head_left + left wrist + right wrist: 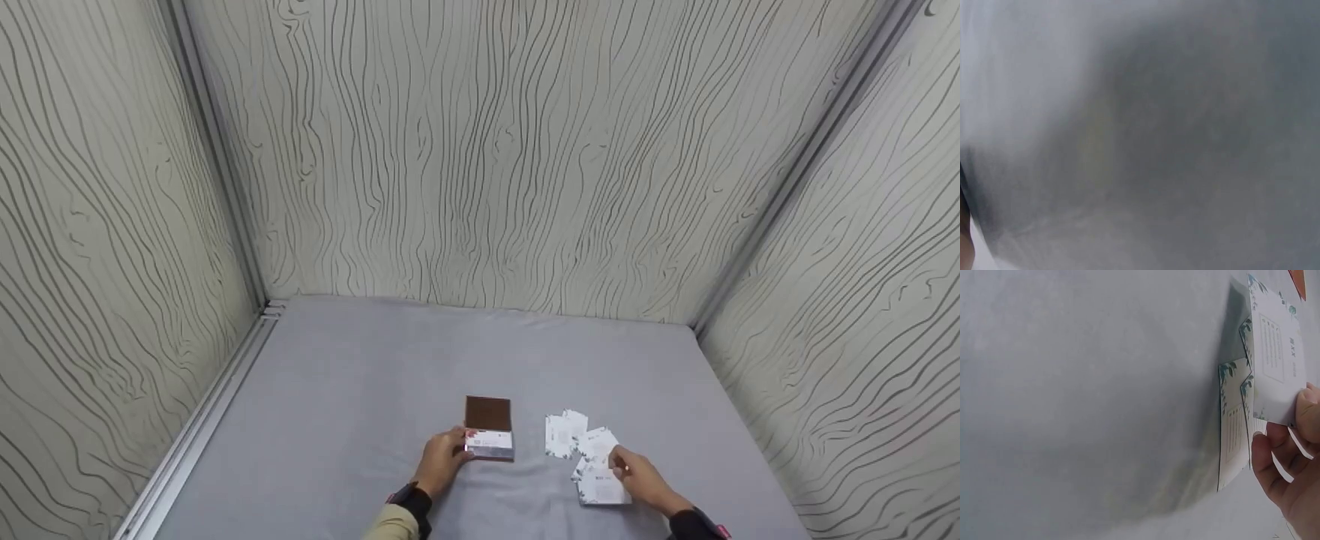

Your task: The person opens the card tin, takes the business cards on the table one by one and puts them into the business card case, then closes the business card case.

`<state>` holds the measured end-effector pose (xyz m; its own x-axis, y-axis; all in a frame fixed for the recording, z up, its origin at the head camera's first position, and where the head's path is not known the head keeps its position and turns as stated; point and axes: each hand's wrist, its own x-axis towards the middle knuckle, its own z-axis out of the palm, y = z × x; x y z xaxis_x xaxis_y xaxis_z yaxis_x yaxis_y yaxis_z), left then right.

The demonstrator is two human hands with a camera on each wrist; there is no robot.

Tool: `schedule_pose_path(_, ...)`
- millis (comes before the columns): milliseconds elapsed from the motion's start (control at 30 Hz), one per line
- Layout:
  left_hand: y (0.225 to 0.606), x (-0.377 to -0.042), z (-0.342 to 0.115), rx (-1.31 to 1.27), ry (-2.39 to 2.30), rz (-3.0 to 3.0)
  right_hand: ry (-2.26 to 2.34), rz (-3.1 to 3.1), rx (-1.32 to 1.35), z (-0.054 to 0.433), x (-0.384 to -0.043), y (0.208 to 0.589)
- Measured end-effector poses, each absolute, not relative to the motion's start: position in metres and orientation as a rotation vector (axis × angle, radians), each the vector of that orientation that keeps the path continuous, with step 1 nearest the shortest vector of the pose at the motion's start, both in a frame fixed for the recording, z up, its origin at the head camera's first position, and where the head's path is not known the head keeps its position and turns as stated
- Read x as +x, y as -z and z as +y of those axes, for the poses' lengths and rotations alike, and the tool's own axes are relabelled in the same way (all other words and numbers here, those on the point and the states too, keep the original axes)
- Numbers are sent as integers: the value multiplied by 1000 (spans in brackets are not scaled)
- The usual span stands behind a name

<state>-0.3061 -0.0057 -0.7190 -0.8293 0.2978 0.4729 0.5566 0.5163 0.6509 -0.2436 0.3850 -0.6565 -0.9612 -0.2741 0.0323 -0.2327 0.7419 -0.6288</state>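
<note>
My left hand (440, 461) grips the left side of a small brown card case (487, 412), whose lid lies back. A stack of white cards (491, 444) with a red patch at one corner sits in its front half. Over to the right, my right hand (639, 478) pinches a white card (1276, 354) with a green leaf border by one corner, thumb on its face. Beneath and beside it are more leaf-bordered cards (1233, 433), overlapping. The left wrist view has mostly blurred cloth, with only a bit of hand (964, 242) at its left edge.
Other leaf-bordered cards (564, 435) lie spread between the case and my right hand. Grey cloth (360, 375) covers the table. Wood-grain patterned panels (480, 150) stand at the back and both sides, with a metal rail (202, 420) along the left edge.
</note>
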Motion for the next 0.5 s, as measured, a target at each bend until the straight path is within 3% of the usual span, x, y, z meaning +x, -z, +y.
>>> schedule_pose_path(500,719,-306,-5,-689,1190,-2510,1106,2930,-494,359,-253,659)
